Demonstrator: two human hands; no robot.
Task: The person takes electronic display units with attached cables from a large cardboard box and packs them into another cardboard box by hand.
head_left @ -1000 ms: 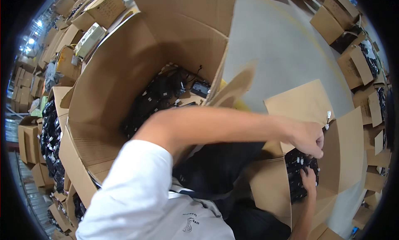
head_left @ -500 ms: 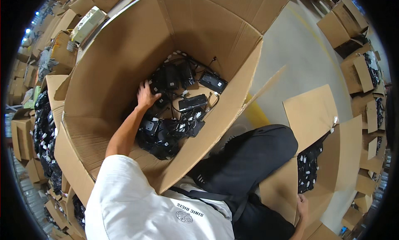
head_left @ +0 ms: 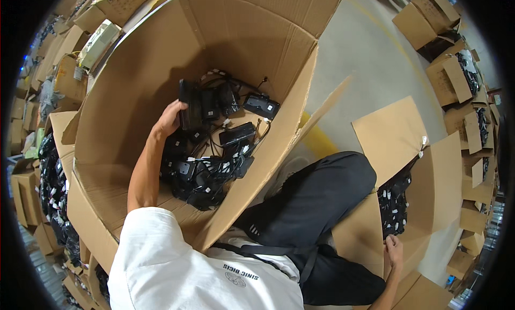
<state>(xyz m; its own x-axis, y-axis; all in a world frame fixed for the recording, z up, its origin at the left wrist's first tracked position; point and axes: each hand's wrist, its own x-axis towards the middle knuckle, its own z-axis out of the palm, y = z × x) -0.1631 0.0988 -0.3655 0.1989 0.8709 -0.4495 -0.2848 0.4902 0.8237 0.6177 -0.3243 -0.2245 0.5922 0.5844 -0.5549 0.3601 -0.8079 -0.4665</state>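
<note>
My left hand (head_left: 173, 117) reaches into a big, deep carton (head_left: 137, 74), its fingers closed around one end of a flat black rectangular unit (head_left: 190, 104). That unit is tipped up on edge, above the others. Beneath and beside it lie several black boxy units with cables and white connectors (head_left: 206, 176), tangled on the carton's floor. One separate black unit (head_left: 261, 105) rests near the right wall. Off to my right, my right hand (head_left: 395, 251) is curled at the edge of a smaller open carton (head_left: 354, 229); part of its grip is hidden. Black cabled pieces (head_left: 393, 208) fill that carton.
My bent knee (head_left: 332, 176) in dark trousers lies between the two cartons. Past the big carton's left wall, black bagged pieces (head_left: 56, 186) are heaped. More open cartons (head_left: 448, 82) line the right side, across a grey floor (head_left: 365, 58) with yellow markings.
My left hand has lifted one black unit off the pile and tipped it upright, shifting slightly left. My right hand stays at the smaller carton's edge while the whole view shifts slightly.
</note>
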